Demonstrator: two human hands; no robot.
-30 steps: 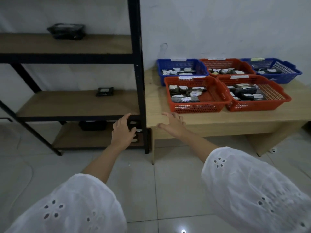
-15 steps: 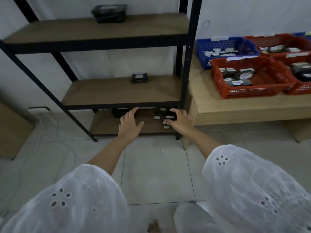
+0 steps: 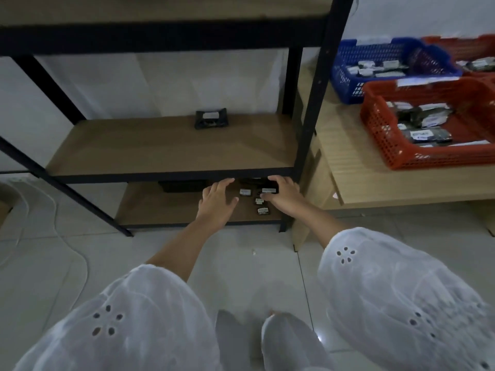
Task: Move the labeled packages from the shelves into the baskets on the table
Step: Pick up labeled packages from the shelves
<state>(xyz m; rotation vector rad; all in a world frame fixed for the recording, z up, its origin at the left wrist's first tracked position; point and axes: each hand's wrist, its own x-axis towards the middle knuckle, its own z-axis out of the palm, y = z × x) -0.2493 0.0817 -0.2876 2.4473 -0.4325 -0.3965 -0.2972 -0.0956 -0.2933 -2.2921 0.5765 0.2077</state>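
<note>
Both hands reached under the middle shelf (image 3: 160,148) to the right end of the bottom shelf (image 3: 150,210), where the small labeled packages lay. The right hand (image 3: 285,196) had its grip curled round one small package (image 3: 269,190), fingers over it and thumb on its near side. Whether it had left the board could not be told. The left hand (image 3: 218,203) hovered just beside, grip released, fingers spread. Three loose packages (image 3: 259,201) lay between the hands. The red basket (image 3: 380,135) and blue basket (image 3: 345,84) stood on the table (image 3: 375,183) to the right, partly filled. The risks looked plain: with so little room, knuckles could catch the shelf edge above, a light pinch could drop the package on the floor, or a careless sweep could push its close neighbours off the near edge.
</note>
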